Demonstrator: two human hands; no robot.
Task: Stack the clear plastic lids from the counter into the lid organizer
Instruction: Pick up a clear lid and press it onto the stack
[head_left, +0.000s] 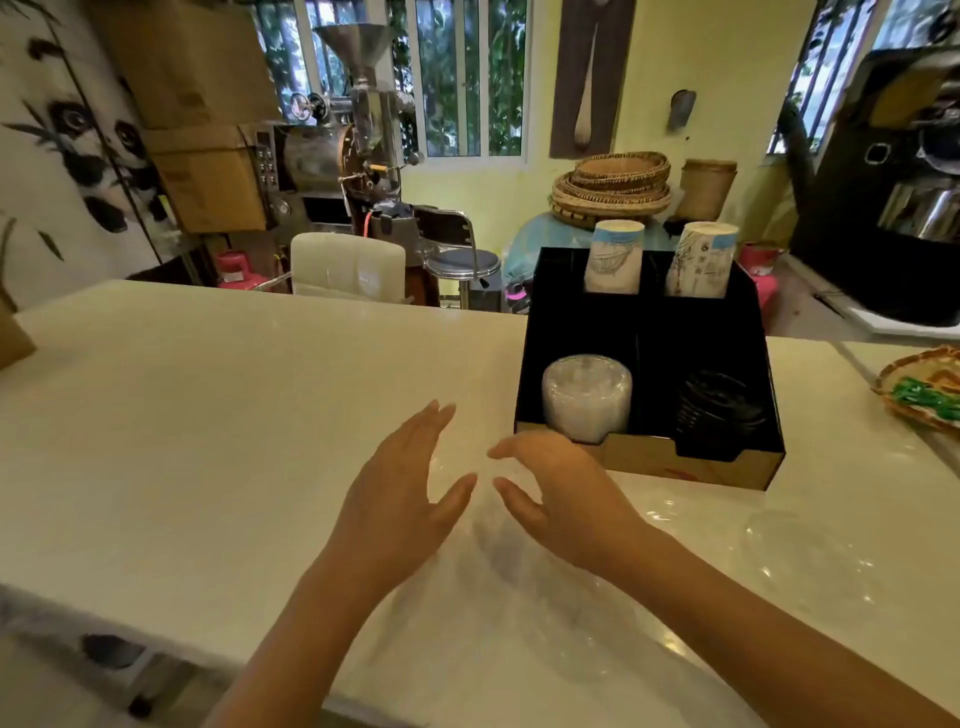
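From the head camera, both bare hands hover over the pale cream stone desk (208, 415), palms facing each other. The left hand (400, 483) has its fingers straight and spread, its grip released. The right hand (556, 488) curves its fingers and thumb toward the left one, also released, closing on nothing that can be made out. Clear plastic lids (519, 613) lie loose and blurred on the desk below and between the wrists, and another clear lid (800, 561) rests further right. Just beyond the right hand stands the black box-shaped lid organizer (644, 332). Its front left compartment holds a stack of clear domed lids (587, 400), its front right compartment dark lids (722, 410), and two patterned paper cup stacks (613, 257) stand at the back.
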